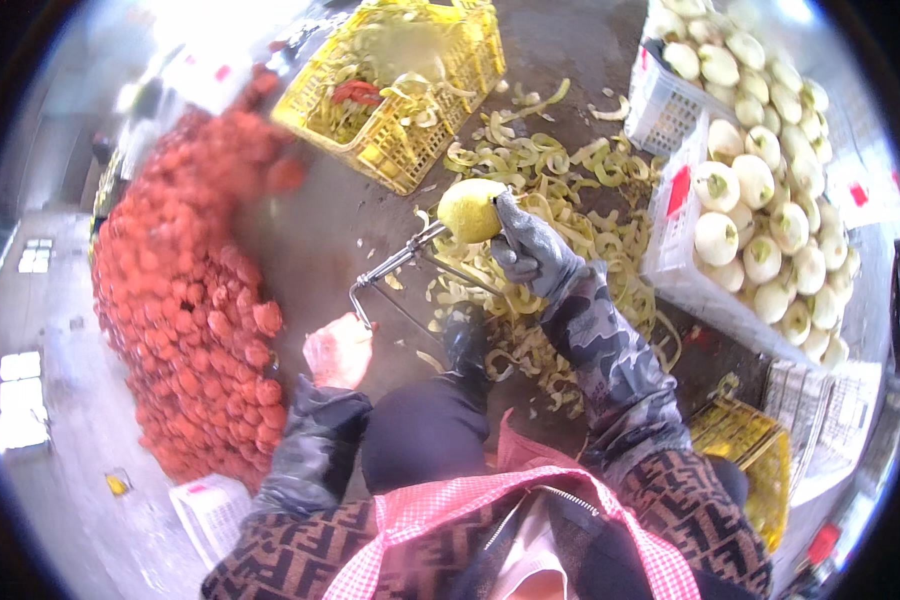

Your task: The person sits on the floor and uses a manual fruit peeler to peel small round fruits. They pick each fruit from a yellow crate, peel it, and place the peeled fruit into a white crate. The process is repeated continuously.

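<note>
My bare left hand (pixel 339 351) is closed around the bent end of a metal hand crank (pixel 390 264). On the crank's far end sits a round yellow-green vegetable (pixel 468 211), with its skin still showing on the near side. My right hand (pixel 534 246), in a grey glove, is at the vegetable's right side, with its fingers curled around a small hand tool (pixel 511 234). Most of that tool is hidden by the glove. Thin metal legs (pixel 461 273) run down from the crank's shaft toward my knees and boot.
Long curled peelings (pixel 562 202) cover the floor beyond my hands. A yellow plastic crate (pixel 412 154) of peelings stands ahead. White crates (pixel 664 247) heaped with pale peeled vegetables (pixel 765 217) are at right. Red mesh bags (pixel 195 322) form a pile at left. Another yellow crate (pixel 769 457) is near my right elbow.
</note>
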`<control>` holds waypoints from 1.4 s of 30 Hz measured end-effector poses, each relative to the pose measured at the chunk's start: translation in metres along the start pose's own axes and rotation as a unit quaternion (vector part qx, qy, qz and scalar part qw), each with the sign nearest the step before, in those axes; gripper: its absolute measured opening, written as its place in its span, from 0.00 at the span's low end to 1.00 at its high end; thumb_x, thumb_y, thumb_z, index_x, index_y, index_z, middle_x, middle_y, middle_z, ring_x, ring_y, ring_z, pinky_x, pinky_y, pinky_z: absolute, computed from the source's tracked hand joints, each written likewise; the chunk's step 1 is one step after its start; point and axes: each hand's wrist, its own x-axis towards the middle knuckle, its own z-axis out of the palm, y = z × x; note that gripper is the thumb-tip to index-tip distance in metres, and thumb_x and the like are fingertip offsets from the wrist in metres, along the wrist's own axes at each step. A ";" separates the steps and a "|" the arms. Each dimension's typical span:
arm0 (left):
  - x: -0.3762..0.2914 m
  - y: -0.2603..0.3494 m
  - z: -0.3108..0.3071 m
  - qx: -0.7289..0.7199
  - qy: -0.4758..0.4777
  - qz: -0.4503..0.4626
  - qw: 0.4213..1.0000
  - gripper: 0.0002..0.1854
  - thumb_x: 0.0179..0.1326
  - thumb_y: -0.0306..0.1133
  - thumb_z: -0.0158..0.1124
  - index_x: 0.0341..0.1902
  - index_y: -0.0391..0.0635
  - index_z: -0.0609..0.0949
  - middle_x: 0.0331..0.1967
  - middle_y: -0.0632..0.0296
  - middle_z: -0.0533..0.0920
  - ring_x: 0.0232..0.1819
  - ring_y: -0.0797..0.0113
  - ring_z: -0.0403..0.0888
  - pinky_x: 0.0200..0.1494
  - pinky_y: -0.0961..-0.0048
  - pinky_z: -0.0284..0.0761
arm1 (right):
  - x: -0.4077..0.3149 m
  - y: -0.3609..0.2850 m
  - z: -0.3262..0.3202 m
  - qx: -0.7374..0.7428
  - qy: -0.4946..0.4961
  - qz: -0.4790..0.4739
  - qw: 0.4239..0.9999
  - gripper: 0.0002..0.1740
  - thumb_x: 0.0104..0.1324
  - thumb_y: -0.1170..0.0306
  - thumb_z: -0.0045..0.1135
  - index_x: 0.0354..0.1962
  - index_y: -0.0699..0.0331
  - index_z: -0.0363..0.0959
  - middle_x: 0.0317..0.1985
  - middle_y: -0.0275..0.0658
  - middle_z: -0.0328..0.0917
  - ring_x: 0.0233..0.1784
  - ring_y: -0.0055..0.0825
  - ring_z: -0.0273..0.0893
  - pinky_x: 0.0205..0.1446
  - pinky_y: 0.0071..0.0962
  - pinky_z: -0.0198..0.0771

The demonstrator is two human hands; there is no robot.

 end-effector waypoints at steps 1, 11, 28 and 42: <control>-0.002 0.000 -0.007 -0.014 0.040 -0.013 0.999 0.14 0.58 0.45 0.69 0.25 0.50 0.80 0.22 0.58 0.82 0.27 0.50 0.84 0.30 0.53 0.77 | 0.000 0.000 0.003 -0.018 0.029 0.004 0.999 0.30 0.72 0.37 0.50 0.39 0.59 0.72 0.16 0.23 0.60 0.12 0.09 0.49 0.15 0.16 0.40; 0.073 -0.059 -0.017 -0.093 0.139 -0.036 0.985 0.08 0.58 0.38 0.63 0.28 0.49 0.81 0.25 0.51 0.82 0.31 0.42 0.81 0.32 0.48 0.74 | 0.012 0.003 0.014 -0.045 0.101 -0.021 0.994 0.31 0.70 0.38 0.56 0.35 0.62 0.72 0.18 0.26 0.63 0.12 0.10 0.51 0.15 0.17 0.43; 0.005 -0.015 -0.026 -0.098 0.097 -0.041 0.990 0.08 0.57 0.37 0.64 0.26 0.49 0.81 0.26 0.52 0.83 0.30 0.46 0.83 0.34 0.51 0.77 | 0.001 0.006 0.030 -0.066 0.164 -0.042 0.983 0.32 0.65 0.41 0.65 0.37 0.65 0.73 0.21 0.31 0.69 0.14 0.12 0.58 0.14 0.16 0.49; 0.006 -0.018 0.036 -0.162 0.038 -0.010 0.986 0.10 0.56 0.40 0.66 0.27 0.48 0.82 0.24 0.49 0.82 0.31 0.43 0.83 0.34 0.51 0.77 | 0.002 0.018 0.047 -0.100 0.266 -0.028 0.958 0.32 0.64 0.43 0.67 0.40 0.66 0.75 0.19 0.31 0.71 0.14 0.14 0.61 0.15 0.17 0.53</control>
